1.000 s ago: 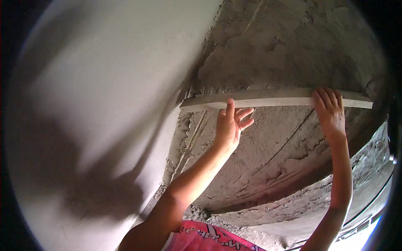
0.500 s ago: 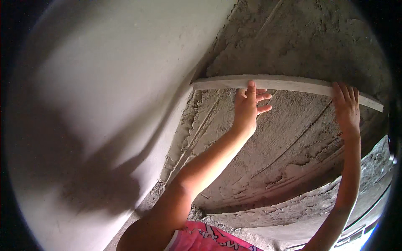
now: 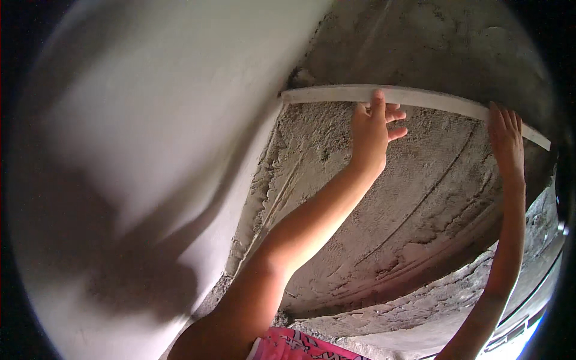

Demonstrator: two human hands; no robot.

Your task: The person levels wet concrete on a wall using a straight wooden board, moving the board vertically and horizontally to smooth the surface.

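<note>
A long, pale straightedge bar [image 3: 432, 99] lies across the rough grey plaster surface [image 3: 384, 198], its left end close to the corner by the smooth wall. My left hand [image 3: 375, 129] grips the bar left of its middle, thumb over the near face and the other fingers partly behind, two of them sticking out below. Toward the bar's right end, my right hand [image 3: 507, 138] is wrapped over it with the fingers across the top. Above the bar the plaster looks darker; below it are ridges and a long diagonal groove.
On the left stands a smooth pale wall [image 3: 180, 78] with my shadow on it. A ragged plaster edge [image 3: 264, 174] runs down along the corner. At the lower right a rough ledge [image 3: 414, 306] curves away toward bright light. My pink patterned clothing [image 3: 306, 345] shows at the bottom.
Both hands have shifted the bar upward along the plaster and slightly to the right. The grip of each hand looks the same.
</note>
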